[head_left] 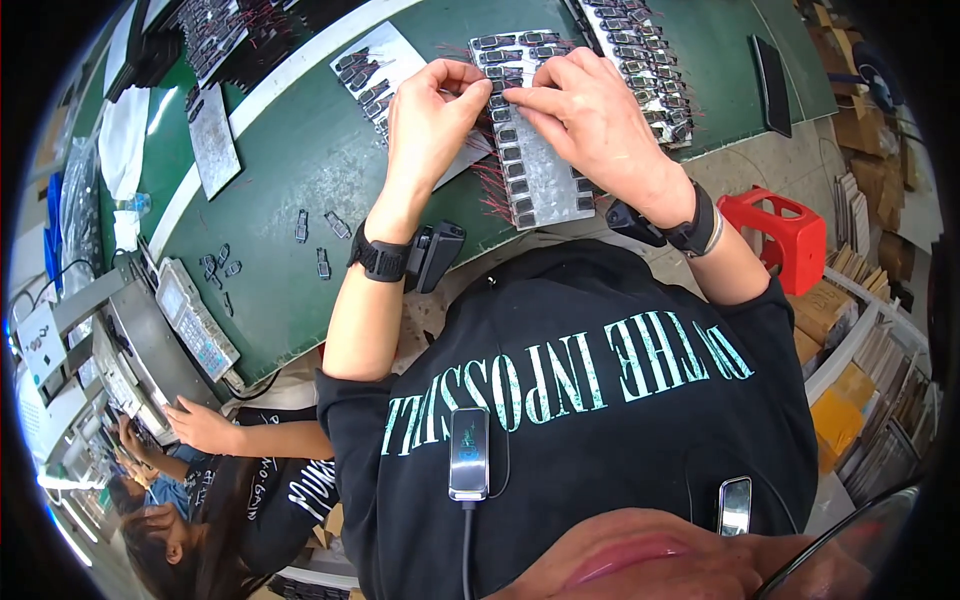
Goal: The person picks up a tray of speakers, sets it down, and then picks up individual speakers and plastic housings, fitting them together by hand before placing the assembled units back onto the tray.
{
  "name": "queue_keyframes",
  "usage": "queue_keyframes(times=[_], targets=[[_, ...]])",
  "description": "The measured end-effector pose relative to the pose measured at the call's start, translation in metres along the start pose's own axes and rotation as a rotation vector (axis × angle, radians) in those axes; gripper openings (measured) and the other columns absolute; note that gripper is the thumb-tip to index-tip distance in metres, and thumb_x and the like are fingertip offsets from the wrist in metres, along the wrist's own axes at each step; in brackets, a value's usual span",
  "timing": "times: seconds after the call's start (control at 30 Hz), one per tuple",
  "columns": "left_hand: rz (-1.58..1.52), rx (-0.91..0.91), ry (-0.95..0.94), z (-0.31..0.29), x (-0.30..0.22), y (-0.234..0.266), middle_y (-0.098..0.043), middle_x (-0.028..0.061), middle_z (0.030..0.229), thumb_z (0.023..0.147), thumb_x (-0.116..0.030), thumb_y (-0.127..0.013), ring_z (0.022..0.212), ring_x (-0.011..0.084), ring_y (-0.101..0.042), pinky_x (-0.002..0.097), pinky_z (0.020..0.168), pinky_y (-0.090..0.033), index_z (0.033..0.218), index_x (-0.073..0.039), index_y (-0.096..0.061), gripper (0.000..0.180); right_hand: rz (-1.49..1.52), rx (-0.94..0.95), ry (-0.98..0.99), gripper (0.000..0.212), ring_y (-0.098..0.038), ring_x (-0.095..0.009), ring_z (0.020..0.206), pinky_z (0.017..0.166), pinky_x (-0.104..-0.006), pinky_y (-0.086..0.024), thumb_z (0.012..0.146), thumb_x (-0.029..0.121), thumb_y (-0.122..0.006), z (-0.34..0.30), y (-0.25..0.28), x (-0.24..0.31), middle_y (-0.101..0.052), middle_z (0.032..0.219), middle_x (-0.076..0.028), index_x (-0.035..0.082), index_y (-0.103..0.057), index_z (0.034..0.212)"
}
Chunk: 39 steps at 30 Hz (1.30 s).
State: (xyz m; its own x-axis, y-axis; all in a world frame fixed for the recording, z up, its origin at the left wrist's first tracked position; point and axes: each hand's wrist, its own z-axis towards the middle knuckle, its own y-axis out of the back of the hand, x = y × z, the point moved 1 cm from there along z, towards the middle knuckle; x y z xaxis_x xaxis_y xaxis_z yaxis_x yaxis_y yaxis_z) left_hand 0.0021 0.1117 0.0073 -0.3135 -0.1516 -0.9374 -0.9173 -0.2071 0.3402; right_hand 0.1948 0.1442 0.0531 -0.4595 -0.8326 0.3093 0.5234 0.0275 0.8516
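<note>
A metal plate (pixel 548 185) lies on the green table in front of me, with small black rectangular parts with red wires lined along its edges. Over its left edge, my left hand (pixel 435 115) is closed, thumb and forefinger pinched together at one of these black parts (pixel 497 87). My right hand (pixel 598 125) comes over the plate from the right, its forefinger reaching the same spot and its other fingers bent. Fingertips hide most of that part, so what the right fingers grip cannot be made out. Black bands circle both wrists.
Another loaded plate (pixel 385 62) lies left of my hands, and one more (pixel 640 75) lies right. Several loose black parts (pixel 302 226) are scattered on the table (pixel 270 150). A red stool (pixel 790 235) stands at right. A co-worker's hand (pixel 200 425) touches a machine (pixel 150 340) at lower left.
</note>
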Motion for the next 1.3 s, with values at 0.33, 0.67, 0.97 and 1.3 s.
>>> queue_keyframes(times=[0.33,0.67,0.97,1.3], targets=[[0.198,-0.004,-0.054,-0.003,-0.015,0.009,-0.073,0.0084,0.078,0.085,-0.026,-0.07,0.069,0.0192,-0.069,0.0317,0.071,-0.053,0.096,-0.005,-0.074,0.024,-0.023,-0.003,-0.015,0.022,-0.056,-0.024,0.09,0.083,-0.0362,-0.048,0.082,0.008,-0.071,0.001,-0.007,-0.001,-0.062,0.091,-0.005,0.008,-0.075,0.104],[0.44,0.018,-0.242,-0.019,-0.014,0.02,-0.069,0.0087,0.094,0.089,-0.022,-0.066,0.085,0.0263,-0.068,0.037,0.074,-0.052,0.098,-0.009,-0.075,0.018,0.044,0.0,0.013,0.023,-0.057,-0.025,0.093,0.085,-0.0362,-0.049,0.083,0.007,-0.07,0.006,-0.005,-0.01,-0.063,0.093,-0.007,0.007,-0.074,0.105],[0.504,0.013,-0.32,-0.026,-0.011,0.018,-0.068,0.0093,0.093,0.089,-0.02,-0.066,0.087,0.0295,-0.067,0.0397,0.074,-0.052,0.096,-0.009,-0.074,0.015,0.035,0.017,0.014,0.022,-0.057,-0.025,0.093,0.086,-0.0359,-0.049,0.084,0.007,-0.07,0.005,-0.008,-0.01,-0.063,0.094,-0.007,0.007,-0.074,0.106],[0.509,-0.084,-0.365,-0.038,-0.014,0.014,-0.067,0.0074,0.092,0.087,-0.018,-0.067,0.088,0.0267,-0.066,0.0388,0.073,-0.052,0.094,-0.007,-0.072,0.014,0.037,0.022,0.008,0.023,-0.057,-0.024,0.094,0.086,-0.0354,-0.049,0.084,0.007,-0.07,0.004,-0.007,-0.012,-0.063,0.095,-0.007,0.007,-0.074,0.107]])
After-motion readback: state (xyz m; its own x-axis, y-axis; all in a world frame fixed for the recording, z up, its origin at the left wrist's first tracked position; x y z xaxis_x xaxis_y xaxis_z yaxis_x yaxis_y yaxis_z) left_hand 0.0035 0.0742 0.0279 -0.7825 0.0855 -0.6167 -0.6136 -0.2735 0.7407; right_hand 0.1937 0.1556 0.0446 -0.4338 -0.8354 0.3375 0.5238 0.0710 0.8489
